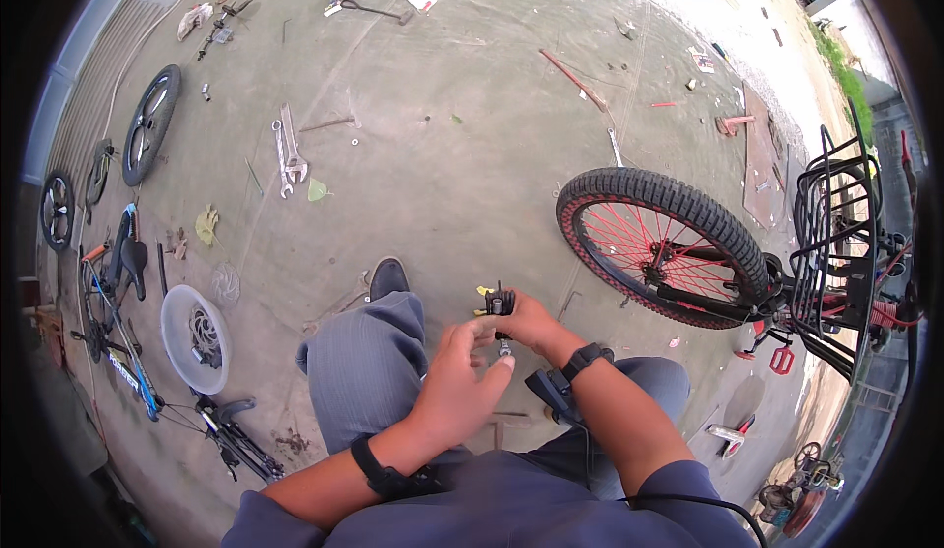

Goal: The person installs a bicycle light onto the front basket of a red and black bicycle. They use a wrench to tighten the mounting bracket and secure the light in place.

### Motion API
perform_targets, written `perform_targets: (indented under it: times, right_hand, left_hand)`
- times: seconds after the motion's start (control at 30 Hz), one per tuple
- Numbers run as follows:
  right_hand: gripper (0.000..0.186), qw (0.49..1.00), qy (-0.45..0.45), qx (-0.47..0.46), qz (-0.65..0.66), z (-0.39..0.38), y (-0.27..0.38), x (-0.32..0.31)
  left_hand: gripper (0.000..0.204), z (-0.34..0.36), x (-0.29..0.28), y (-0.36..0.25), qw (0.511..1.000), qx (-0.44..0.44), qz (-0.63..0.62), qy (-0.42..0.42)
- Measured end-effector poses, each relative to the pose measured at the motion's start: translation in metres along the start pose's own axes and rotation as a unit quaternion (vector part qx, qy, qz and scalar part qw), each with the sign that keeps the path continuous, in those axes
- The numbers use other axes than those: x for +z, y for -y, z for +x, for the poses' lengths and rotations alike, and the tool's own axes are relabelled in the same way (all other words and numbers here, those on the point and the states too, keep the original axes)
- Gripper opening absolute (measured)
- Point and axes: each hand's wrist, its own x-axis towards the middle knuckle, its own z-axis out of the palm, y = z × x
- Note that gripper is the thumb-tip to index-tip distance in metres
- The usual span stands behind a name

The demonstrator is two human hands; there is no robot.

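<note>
In front of my knees, a small black bicycle part [499, 302] with a silver end is held up between my hands. My right hand [531, 324] is closed around it, with the fingers wrapped from the right side. From the left, my left hand [457, 381] has its bent fingers against the part and its thumb at the silver end [505, 348]. My fingers cover much of the part, so its exact kind is unclear. A bit of yellow [483, 304] shows at its left edge.
A bicycle wheel with red spokes [629, 243] stands close on the right, with a black rack [836, 213] beyond. To the left are a white bowl of metal parts [180, 341] and a blue bicycle frame [147, 391]. Wrenches [288, 154] lie ahead on the ground.
</note>
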Motion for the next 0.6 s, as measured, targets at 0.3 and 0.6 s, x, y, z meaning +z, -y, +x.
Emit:
perform_targets:
  times: [0.3, 0.6]
  right_hand:
    - [0.05, 0.991, 0.003, 0.128, 0.026, 0.109, -0.032, 0.01]
    - [0.071, 0.988, -0.021, 0.126, -0.089, 0.089, -0.036, 0.014]
  left_hand:
    - [0.041, 0.038, -0.019, -0.027, 0.992, -0.11, 0.017, 0.065]
    - [0.04, 0.056, -0.033, -0.02, 0.953, -0.288, -0.083, 0.042]
